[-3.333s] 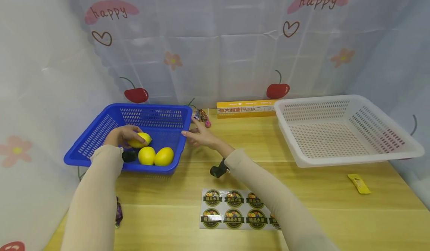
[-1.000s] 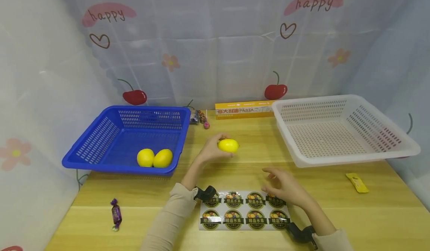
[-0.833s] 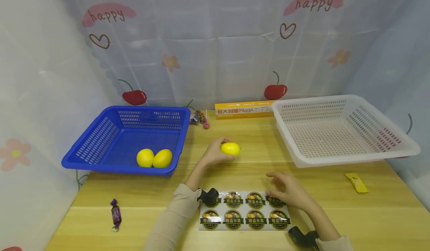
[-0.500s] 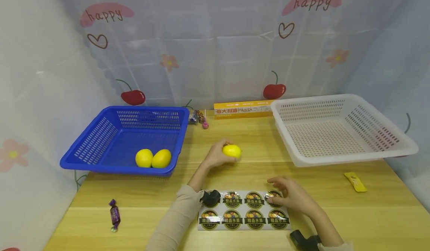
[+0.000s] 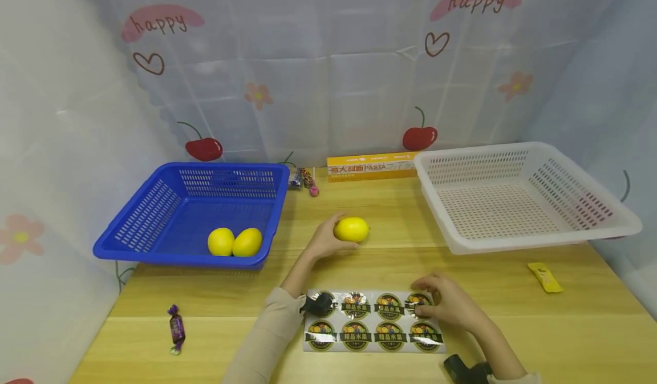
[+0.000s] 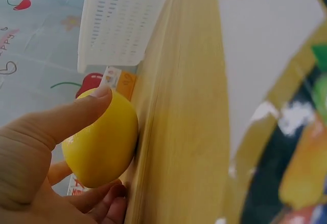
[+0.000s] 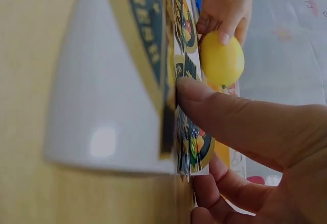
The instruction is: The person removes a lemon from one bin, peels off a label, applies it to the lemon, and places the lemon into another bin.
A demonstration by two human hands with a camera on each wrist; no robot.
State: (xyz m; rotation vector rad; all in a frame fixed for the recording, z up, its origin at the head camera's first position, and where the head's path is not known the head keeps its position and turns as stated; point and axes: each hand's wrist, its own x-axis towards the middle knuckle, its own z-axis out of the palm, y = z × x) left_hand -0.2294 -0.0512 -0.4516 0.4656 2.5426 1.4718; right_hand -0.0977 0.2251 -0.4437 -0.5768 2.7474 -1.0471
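Note:
In the head view my left hand (image 5: pixel 325 240) holds a yellow lemon (image 5: pixel 352 229) above the middle of the table, thumb on one side and fingers round the other. The left wrist view shows the same lemon (image 6: pixel 102 137) between the thumb and curled fingers. My right hand (image 5: pixel 451 301) is at the top right corner of a sheet of round fruit stickers (image 5: pixel 372 330). Its thumb (image 7: pixel 230 116) presses on a sticker while the bent fingers sit at the sheet's far edge. Whether that sticker is lifting cannot be told.
A blue basket (image 5: pixel 179 258) with two lemons (image 5: pixel 233 242) stands at the left. At the right is a white basket (image 5: pixel 544 242). A pasta box (image 5: pixel 372 167) and small sweets (image 5: pixel 308 180) lie at the back; wrapped candies, purple (image 5: pixel 177 330) and yellow (image 5: pixel 545 277), lie nearer.
The left hand has taken a lemon out of the blue basket and brought it to the middle. The right hand has left the basket's side and come down onto the sticker sheet's corner.

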